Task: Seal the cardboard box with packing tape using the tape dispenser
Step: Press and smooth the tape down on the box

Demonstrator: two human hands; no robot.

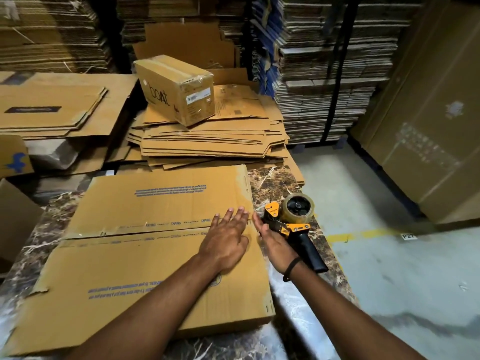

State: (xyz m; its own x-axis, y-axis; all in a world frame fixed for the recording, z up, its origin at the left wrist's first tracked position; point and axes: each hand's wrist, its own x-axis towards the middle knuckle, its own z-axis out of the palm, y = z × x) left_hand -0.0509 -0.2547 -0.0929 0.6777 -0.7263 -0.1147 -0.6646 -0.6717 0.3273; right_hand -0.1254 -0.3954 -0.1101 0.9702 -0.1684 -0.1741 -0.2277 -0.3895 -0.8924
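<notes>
A flat brown cardboard box [145,245] lies on the marble-patterned table [278,183], its two flaps meeting along a seam printed "TAPING". My left hand [226,237] presses flat on the box near the seam's right end, fingers spread. My right hand [272,242] sits at the box's right edge, against the orange and black tape dispenser [291,222]. The dispenser carries a roll of clear tape [298,207] and its black handle points toward me. How firmly my right hand grips the dispenser is hidden by the hand itself.
A sealed small box marked "boat" [176,89] rests on a pile of flattened cartons [213,141] behind the table. More flat cartons [57,107] lie at left. Tall cardboard stacks [332,74] line the back. Concrete floor with a yellow line [363,233] is at right.
</notes>
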